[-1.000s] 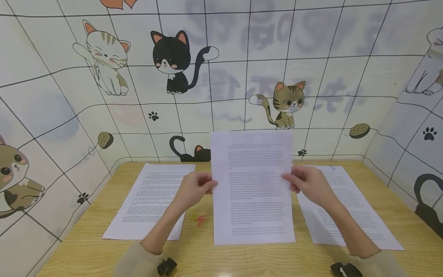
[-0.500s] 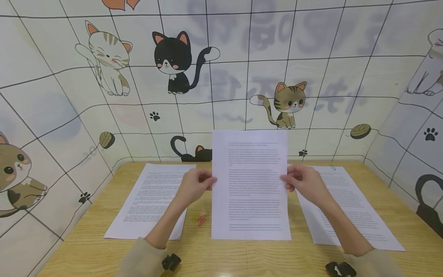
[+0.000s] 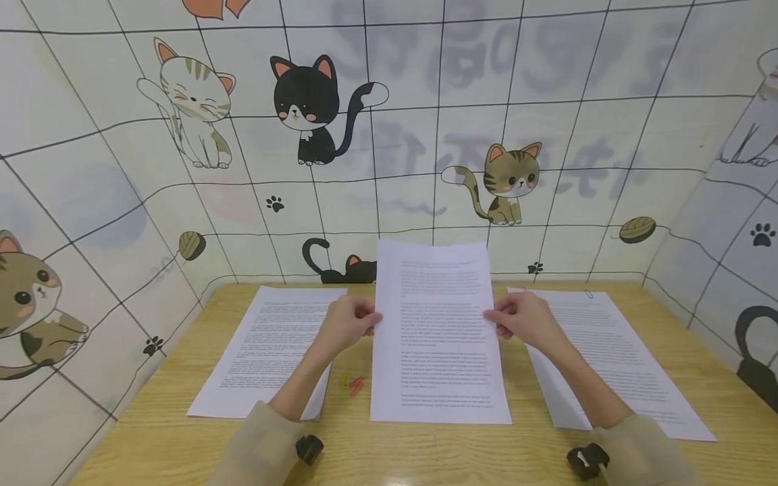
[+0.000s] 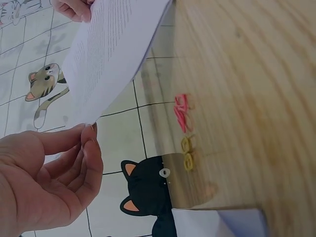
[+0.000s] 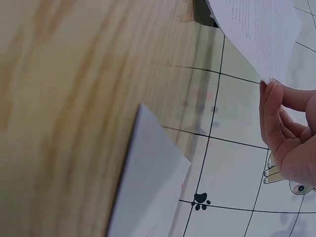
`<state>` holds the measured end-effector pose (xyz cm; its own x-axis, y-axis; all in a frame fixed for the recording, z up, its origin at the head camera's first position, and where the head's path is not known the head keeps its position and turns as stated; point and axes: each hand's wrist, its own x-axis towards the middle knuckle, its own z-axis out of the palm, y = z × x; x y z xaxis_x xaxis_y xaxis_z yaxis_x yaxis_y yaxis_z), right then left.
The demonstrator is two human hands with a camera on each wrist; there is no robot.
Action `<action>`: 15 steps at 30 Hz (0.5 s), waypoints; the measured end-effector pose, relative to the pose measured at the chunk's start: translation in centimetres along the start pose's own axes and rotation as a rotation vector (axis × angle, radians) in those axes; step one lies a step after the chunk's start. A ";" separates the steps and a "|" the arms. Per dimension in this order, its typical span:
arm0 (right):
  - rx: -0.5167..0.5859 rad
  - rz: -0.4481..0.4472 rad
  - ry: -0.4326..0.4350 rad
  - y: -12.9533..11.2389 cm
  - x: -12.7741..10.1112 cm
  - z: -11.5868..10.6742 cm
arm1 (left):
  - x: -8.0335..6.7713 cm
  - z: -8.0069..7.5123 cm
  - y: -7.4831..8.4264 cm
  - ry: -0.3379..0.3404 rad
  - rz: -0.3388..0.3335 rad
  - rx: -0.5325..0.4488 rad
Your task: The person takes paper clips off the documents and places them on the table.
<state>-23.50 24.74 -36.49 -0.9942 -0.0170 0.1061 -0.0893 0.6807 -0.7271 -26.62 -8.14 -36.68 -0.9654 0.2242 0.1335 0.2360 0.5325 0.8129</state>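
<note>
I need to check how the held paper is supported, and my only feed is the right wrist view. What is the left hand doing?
Observer: The left hand pinches the held paper at its left edge.
Operator: Are there any small things on the table?
Observer: Yes, pink and yellow clips lie on it, to the left of the held paper.
Operator: Is anything printed lying beyond those, on the same side?
Observer: Yes, printed paper lies flat there, farther left than the clips.
</note>
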 end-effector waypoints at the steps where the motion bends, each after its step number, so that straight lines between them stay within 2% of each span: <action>1: 0.003 0.005 -0.005 0.1 0.2 0.1 | 0.1 0.1 -0.1 -0.003 -0.004 0.012; 9: 0.010 0.009 -0.057 0.2 1.1 0.8 | 1.2 0.5 -0.7 -0.046 -0.071 0.017; 15: -0.008 0.051 -0.118 0.4 1.6 1.3 | 1.9 0.8 -1.3 -0.093 -0.100 0.032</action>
<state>-25.19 24.02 -37.51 -0.9976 -0.0678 -0.0121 -0.0380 0.6886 -0.7242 -28.67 -7.76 -37.91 -0.9701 0.2427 -0.0017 0.1440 0.5812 0.8009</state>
